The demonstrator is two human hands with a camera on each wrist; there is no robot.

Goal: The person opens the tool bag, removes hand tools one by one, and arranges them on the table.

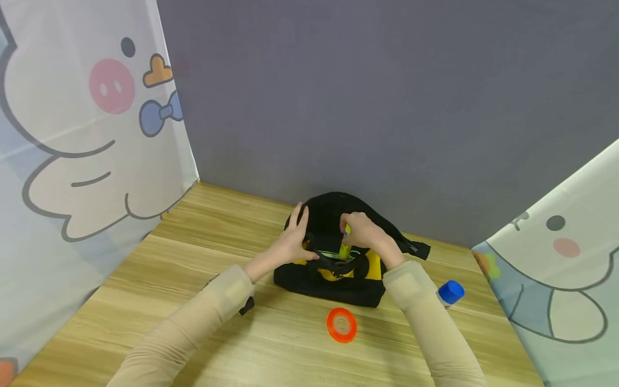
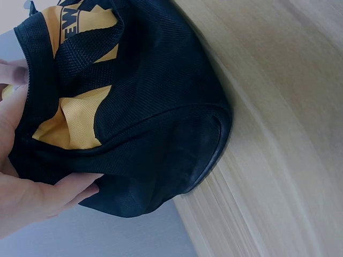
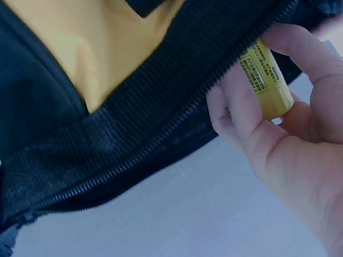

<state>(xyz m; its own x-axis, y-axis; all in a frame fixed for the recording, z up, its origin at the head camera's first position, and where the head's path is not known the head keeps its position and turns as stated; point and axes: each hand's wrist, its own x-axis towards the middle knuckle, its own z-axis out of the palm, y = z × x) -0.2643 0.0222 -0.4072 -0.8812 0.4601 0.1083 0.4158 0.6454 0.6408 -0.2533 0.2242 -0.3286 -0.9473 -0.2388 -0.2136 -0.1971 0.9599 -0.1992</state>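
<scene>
A black and yellow zip bag [image 1: 333, 293] stands on the table with its lid raised and its mouth open. My left hand [image 1: 290, 242] holds the bag's left side, thumb inside the zip edge and the lower fingers against the outer cloth [image 2: 150, 155]. Two of its fingers point up along the lid. In my right hand [image 1: 365, 234] is a yellow tube [image 1: 345, 246] with small print, pinched between thumb and fingers and pointing down into the mouth. The right wrist view shows the tube's flat end [image 3: 281, 107] beside the zip. Pale green edging shows inside the bag.
A roll of orange tape [image 1: 342, 325] lies in front of the bag. To the right, partly behind the right sleeve, is a blue-capped container [image 1: 451, 292]. A small black object [image 1: 247, 306] shows beside the left sleeve. A grey wall [image 1: 377, 107] rises behind the bag.
</scene>
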